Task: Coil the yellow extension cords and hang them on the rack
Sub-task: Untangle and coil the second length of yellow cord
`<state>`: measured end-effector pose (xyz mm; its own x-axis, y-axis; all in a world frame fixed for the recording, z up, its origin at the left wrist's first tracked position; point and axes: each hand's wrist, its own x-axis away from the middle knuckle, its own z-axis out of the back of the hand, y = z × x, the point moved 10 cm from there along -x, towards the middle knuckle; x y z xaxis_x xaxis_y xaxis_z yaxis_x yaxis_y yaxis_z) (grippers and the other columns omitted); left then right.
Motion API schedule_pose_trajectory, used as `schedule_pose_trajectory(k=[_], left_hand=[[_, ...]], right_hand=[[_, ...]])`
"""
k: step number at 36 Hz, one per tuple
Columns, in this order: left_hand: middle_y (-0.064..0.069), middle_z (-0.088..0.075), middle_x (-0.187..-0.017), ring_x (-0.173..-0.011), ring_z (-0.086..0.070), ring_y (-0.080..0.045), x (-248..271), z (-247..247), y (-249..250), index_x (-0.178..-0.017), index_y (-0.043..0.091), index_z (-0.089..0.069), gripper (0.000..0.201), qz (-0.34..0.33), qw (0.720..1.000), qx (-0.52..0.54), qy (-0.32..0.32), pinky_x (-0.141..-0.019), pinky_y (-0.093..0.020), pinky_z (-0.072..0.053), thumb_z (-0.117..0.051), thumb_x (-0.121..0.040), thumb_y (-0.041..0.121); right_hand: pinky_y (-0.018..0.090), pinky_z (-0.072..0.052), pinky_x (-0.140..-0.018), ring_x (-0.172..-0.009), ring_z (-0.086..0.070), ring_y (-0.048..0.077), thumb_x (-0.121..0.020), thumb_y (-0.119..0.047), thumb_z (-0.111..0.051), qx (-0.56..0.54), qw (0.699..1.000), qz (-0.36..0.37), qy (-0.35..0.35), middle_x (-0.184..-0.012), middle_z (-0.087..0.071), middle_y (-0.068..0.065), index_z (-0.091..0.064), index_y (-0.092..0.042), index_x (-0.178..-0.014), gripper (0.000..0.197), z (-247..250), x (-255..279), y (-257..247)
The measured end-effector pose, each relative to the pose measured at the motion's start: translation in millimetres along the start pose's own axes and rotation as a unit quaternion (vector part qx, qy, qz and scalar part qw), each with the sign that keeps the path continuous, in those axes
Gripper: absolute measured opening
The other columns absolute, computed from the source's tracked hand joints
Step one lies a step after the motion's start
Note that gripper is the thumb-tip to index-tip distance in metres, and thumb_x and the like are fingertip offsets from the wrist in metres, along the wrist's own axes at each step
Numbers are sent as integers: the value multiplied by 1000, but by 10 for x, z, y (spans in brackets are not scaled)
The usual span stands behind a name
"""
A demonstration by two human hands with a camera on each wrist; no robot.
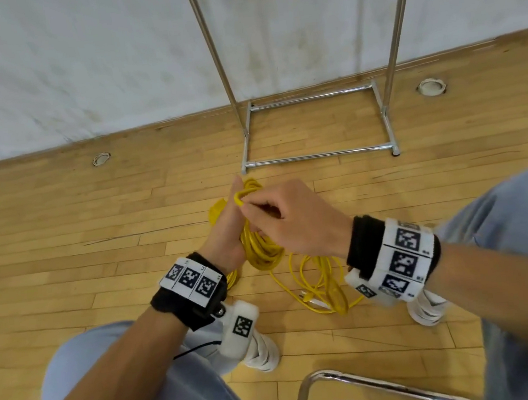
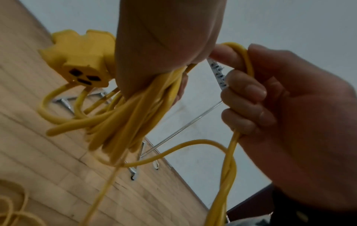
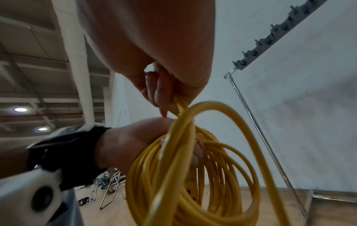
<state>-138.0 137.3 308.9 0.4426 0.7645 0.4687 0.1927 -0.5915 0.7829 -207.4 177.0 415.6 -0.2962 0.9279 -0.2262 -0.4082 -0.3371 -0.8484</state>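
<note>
While the tall chrome garment rack [image 1: 310, 102] stands against the wall just beyond the hands in the head view, the left hand [image 1: 223, 234] clasps a gathered bundle of yellow extension cord loops [image 1: 261, 249] in front of the rack's base, apparently so the finished turns stay stacked, and the right hand [image 1: 294, 216] pinches a fresh bend of the same cord at the bundle's top; a loose yellow tail with its pronged plug [image 1: 316, 295] lies on the pale wooden plank floor [image 1: 65, 255], nearer the person than the rack, so coiling looks unfinished. From the left wrist view, the left palm closes round the loops [image 2: 135, 116], the yellow three-outlet socket block [image 2: 81, 61] juts out beside it on the side away from the rack, and the right hand's fingers [image 2: 245, 90] curl round a doubled strand, probably feeding the next turn. In the right wrist view, the right fingertips [image 3: 164, 97] grip one strand above the coil [image 3: 193, 175], which hangs from the left hand [image 3: 131, 142], with the rack's hook-studded top bar [image 3: 270, 36] higher up, bare of cord where it shows.
</note>
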Motion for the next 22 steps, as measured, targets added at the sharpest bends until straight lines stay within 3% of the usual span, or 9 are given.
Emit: schedule_pose_trajectory(k=[3, 7, 12, 15, 18, 22], left_hand=[[-9, -66, -69, -70, -70, -20, 50, -138, 62, -64, 14, -69, 77, 3, 999, 43, -26, -66, -33, -60, -25, -102, 63], [-7, -70, -69, -68, -73, -20, 62, -234, 130, -62, 12, -73, 81, 2, 994, 100, -36, -62, -31, -60, -24, -105, 59], [0, -60, -66, -65, -62, -15, 24, -241, 200, -73, 16, -58, 50, 2, 989, 150, -2, -65, -27, -56, -38, -106, 47], [1, -59, -69, -69, -60, -14, -12, -246, 178, -76, 16, -61, 52, 15, 988, 151, -6, -69, -28, -55, -39, -105, 53], [4, -50, -70, -73, -50, -12, -61, -269, 202, -79, 17, -52, 48, 24, 987, 158, -16, -79, -26, -45, -43, -101, 58], [5, -46, -66, -61, -41, -9, -129, -285, 300, -80, 17, -50, 52, 17, 980, 198, -19, -64, -19, -37, -39, -100, 64]], right_hand=[[24, -32, -55, -55, -45, 11, -106, -19, -52, 11, 1000, 17, 11, -57, -50, -4, -64, -12, -77, 33, 13, -5, -63], [35, -39, -57, -59, -50, 16, -106, -21, -50, 78, 996, 34, 42, -64, -57, 0, -65, -9, -84, 29, 69, -26, -118], [27, -28, -55, -57, -43, 10, -106, -23, -47, 138, 989, 44, 39, -66, -51, -3, -52, -16, -82, 26, 13, -4, -184], [22, -24, -53, -57, -40, 5, -106, -23, -46, 155, 986, 49, 31, -66, -47, -3, -47, -17, -83, 24, 4, -7, -200], [17, -29, -50, -54, -36, 0, -105, -22, -49, 157, 986, 41, 23, -64, -41, -9, -45, -18, -82, 24, 14, -10, -180], [17, -32, -49, -48, -38, 3, -104, -21, -52, 142, 990, 18, 22, -61, -40, -12, -52, -15, -80, 25, 10, 8, -93]])
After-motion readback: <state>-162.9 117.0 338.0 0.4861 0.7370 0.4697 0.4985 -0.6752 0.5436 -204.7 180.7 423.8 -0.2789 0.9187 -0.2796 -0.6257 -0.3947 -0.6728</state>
